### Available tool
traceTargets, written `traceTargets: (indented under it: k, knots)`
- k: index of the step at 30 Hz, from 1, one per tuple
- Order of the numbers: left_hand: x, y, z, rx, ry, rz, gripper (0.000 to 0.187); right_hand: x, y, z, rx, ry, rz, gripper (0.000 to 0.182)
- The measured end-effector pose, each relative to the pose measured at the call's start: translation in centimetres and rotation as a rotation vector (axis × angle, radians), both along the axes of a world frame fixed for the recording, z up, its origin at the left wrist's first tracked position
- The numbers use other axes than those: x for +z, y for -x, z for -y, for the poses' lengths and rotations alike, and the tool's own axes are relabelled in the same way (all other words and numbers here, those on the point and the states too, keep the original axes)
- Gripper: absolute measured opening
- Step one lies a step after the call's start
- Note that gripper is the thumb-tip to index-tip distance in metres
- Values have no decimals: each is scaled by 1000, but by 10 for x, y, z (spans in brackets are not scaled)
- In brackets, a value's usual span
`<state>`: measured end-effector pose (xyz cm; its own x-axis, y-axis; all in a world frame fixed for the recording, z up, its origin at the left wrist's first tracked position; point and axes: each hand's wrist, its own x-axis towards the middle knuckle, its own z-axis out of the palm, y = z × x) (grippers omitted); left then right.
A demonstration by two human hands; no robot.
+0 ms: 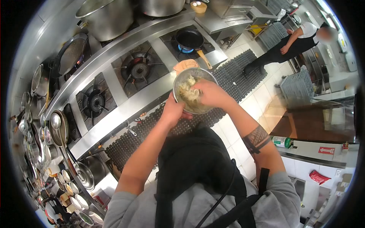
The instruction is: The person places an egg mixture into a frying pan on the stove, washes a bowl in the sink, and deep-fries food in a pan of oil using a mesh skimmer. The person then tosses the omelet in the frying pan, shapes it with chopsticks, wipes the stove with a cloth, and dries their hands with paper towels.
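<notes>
A metal mixing bowl [177,95] is held in front of my apron, near the stove's front edge. My left hand [173,110] grips its near left side, thumb at the rim and fingertips showing beneath. Inside lies a pale, shredded, wet-looking food mixture [186,88], some of it clumped. My right hand [207,92] reaches into the bowl from the right, its fingers curled into the mixture and partly covered by it. Just beyond the rim sits a folded peach-coloured cloth [186,65].
A black frying pan [189,38] stands over a lit blue flame, wooden handle toward me. Two burners [140,70] lie to its left. Large pots [106,19] stand behind. Pans and ladles [56,121] crowd the left. Another person [289,45] stands at the right beyond the black mat [243,72].
</notes>
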<state>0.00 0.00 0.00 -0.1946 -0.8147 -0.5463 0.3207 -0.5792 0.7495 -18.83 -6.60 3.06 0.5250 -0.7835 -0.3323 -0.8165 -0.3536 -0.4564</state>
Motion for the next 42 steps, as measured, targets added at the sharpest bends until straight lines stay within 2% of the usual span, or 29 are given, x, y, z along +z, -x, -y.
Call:
traceTargets:
  k: [2, 3, 5, 9, 11, 12, 14, 16, 17, 18, 19, 21, 22, 24, 26, 27, 28, 29, 31, 32, 33, 35, 38, 39, 42]
  knots:
    - [6, 3, -1, -31, 2, -20, 58, 10, 3, -9, 95, 167, 118, 68]
    - [9, -29, 24, -39, 65, 60, 58, -2, -32, 14, 84, 235, 193, 68]
    - [13, -27, 23, -102, 83, 57, 58, -5, -40, 20, 16, 201, 37, 57]
    - [-2, -19, 16, -105, 65, 31, 57, -20, -31, 38, -2, 172, -75, 55]
    - [-5, -14, 15, 52, 84, 7, 53, -32, -22, 27, -8, 333, 38, 61]
    - [-9, -13, 16, 62, 79, -3, 53, -30, -20, 23, 3, 328, 29, 61]
    - [-18, -17, 21, 64, 45, 7, 53, -24, -20, 19, 112, 323, 251, 58]
    - [-10, -17, 26, 25, 41, 16, 52, -19, -33, 19, 86, 371, 191, 56]
    - [-6, -17, 31, -10, 31, 21, 52, -16, -38, 25, 63, 412, 129, 55]
    - [-13, -18, 38, -72, 14, -6, 55, -21, -38, 40, 66, 242, 70, 58]
    - [-17, -17, 43, -60, 18, -1, 55, -31, -37, 59, 77, 246, 76, 58]
    - [-22, -15, 55, -81, 11, 29, 54, -44, -40, 98, 156, 38, -47, 63]
    - [-24, -13, 63, -37, 6, 16, 57, -49, -40, 105, 171, 38, -39, 63]
    - [-29, -5, 92, 43, 9, 54, 59, -58, -32, 117, -24, 375, 123, 53]
    - [-34, 1, 129, 145, 11, 91, 61, -63, -23, 158, 57, 289, 240, 49]
    - [-30, 1, 152, 159, 16, 142, 62, -62, -20, 179, 117, 197, 352, 45]
    - [-25, 3, 174, 171, 19, 195, 63, -59, -15, 208, 61, 3, 461, 41]
    - [-21, 6, 195, 192, 15, 208, 63, -58, -15, 234, 81, -5, 474, 41]
    - [-16, 15, 240, 147, 100, 414, 65, -64, -11, 286, -31, 186, 673, 39]
    - [-22, 20, 264, 163, 89, 425, 65, -70, -11, 313, 22, 205, 719, 33]
    - [-34, 24, 290, 122, 183, 628, 65, -77, -12, 334, 33, 188, 728, 33]
    - [-41, 31, 335, 93, 252, 834, 66, -88, -18, 371, 185, 318, 556, 28]
    - [-51, 40, 386, 51, 427, 1176, 70, -120, -19, 425, 286, 282, 499, 27]
    - [-53, 43, 398, 54, 401, 1177, 70, -130, -18, 436, 328, 303, 460, 27]
    - [-42, 53, 430, -142, 343, 1348, 75, -142, -13, 461, 364, 227, 357, 24]
